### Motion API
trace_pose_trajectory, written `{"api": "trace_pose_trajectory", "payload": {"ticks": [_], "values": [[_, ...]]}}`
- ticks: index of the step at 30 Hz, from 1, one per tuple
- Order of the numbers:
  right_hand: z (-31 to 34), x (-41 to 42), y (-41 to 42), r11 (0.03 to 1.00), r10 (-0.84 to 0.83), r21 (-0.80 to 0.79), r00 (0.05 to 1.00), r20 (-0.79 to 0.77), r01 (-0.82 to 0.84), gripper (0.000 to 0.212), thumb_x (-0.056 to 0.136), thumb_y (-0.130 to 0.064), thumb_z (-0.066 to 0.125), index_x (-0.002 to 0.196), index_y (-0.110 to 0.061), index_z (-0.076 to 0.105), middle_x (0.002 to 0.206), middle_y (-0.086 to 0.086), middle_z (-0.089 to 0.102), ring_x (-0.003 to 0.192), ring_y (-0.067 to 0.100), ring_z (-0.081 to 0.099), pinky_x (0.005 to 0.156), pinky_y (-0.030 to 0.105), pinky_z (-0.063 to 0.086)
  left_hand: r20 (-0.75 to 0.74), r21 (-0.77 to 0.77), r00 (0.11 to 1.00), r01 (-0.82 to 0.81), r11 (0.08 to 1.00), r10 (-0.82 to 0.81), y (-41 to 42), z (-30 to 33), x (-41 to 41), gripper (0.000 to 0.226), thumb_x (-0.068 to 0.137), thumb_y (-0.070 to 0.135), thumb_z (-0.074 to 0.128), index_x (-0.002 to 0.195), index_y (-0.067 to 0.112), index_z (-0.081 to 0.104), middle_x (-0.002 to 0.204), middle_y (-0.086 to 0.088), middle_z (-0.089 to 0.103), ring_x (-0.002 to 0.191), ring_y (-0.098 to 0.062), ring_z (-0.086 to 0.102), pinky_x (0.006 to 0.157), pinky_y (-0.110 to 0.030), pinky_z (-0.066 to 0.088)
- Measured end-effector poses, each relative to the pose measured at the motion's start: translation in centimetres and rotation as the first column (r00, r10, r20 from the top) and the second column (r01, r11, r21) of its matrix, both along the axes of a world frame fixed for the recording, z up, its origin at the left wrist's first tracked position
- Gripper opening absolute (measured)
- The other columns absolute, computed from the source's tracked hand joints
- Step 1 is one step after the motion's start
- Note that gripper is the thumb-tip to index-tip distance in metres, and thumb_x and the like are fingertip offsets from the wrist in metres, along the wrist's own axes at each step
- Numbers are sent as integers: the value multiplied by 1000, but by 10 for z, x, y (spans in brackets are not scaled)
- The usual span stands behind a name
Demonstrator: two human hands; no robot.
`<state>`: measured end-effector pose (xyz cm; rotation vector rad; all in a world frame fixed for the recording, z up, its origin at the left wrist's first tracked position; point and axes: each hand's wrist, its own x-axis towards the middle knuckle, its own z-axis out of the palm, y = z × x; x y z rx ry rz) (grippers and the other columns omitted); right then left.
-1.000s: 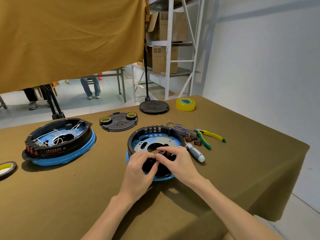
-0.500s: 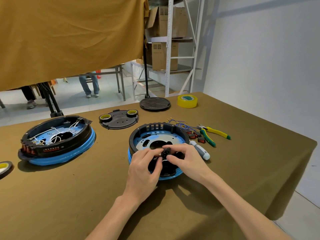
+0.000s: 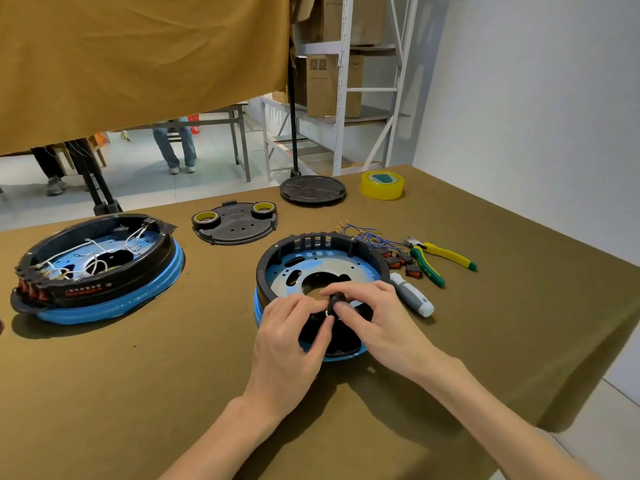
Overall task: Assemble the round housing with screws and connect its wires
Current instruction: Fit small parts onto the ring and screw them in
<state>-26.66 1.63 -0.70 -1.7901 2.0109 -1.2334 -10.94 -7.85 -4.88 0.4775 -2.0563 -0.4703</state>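
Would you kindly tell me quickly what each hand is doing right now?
Left hand: fingers pinch the small black part over the round housing.
Right hand: fingertips pinch the same part.

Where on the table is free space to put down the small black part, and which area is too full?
Bare cloth lies between the wired housing and the open housing, and along the near edge left of the left hand. Right of the open housing it is crowded: screwdriver, red switches, wires, pliers.

Workshop: metal shelving point(image 3: 363, 84) with cartons point(image 3: 332, 84), cloth-covered workbench point(image 3: 138, 375)
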Motion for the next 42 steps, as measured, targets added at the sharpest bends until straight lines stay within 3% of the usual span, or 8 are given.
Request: {"api": "trace_pose_trajectory", "payload": {"ticks": [6,8,11,16,22,26,34,42], "values": [[4,-3,3,998,47,42,997,64,-49,26,105,-27,53,123,-39,67,112,-30,68,118,3,51,109,35,35,22,-5,1000,6,1000,-6,5,3,2,28,98,39,61,117,20,70,112,9,69,109,-7,60,98,-22,47],[5,-3,6,996,83,32,994,76,-85,29,102,-30,54,128,-36,66,112,-30,69,118,0,53,108,30,38,19,14,1000,-2,1000,2,7,5,3,30,99,38,58,120,20,69,113,7,70,110,-7,60,98,-23,48],[5,-3,8,993,118,-6,972,204,-120,25,101,-19,61,125,-26,67,109,-24,71,112,-4,63,91,12,48,19,21,1000,-4,1000,3,9,6,4,31,100,35,56,120,17,70,112,5,71,110,-10,62,98,-25,49],[-2,-5,7,994,111,-39,950,293,-104,19,99,-12,65,115,-21,60,109,-6,76,109,7,71,92,25,58,36,21,999,12,1000,-13,7,4,6,32,96,37,60,119,18,70,112,7,71,111,-8,61,101,-23,46],[-3,1,4,994,101,-76,937,335,-80,14,98,-23,67,109,-31,62,111,-11,72,113,9,68,96,30,57,-42,40,999,3,999,-1,3,-1,7,24,96,35,63,112,20,72,107,10,71,107,-6,64,95,-24,50],[-5,6,4,998,44,-53,971,235,-32,13,95,-35,67,106,-39,61,109,-30,65,118,5,60,106,42,48,-28,41,1000,7,999,-5,6,-1,9,22,96,33,62,112,20,71,106,10,70,107,-5,62,95,-24,50],[-12,7,4,993,15,-118,985,171,5,18,95,-25,70,108,-37,66,107,-23,69,118,9,61,106,42,48,16,-22,1000,12,1000,-11,10,3,15,29,93,28,66,122,20,69,115,9,70,114,-2,59,102,-23,49],[-15,7,5,993,-23,-114,998,51,28,14,95,-34,68,105,-43,63,104,-30,67,114,0,53,99,20,34,-2,-76,1000,22,997,-22,7,1,16,35,92,19,71,127,20,71,117,9,70,113,-5,61,101,-28,51]]}}
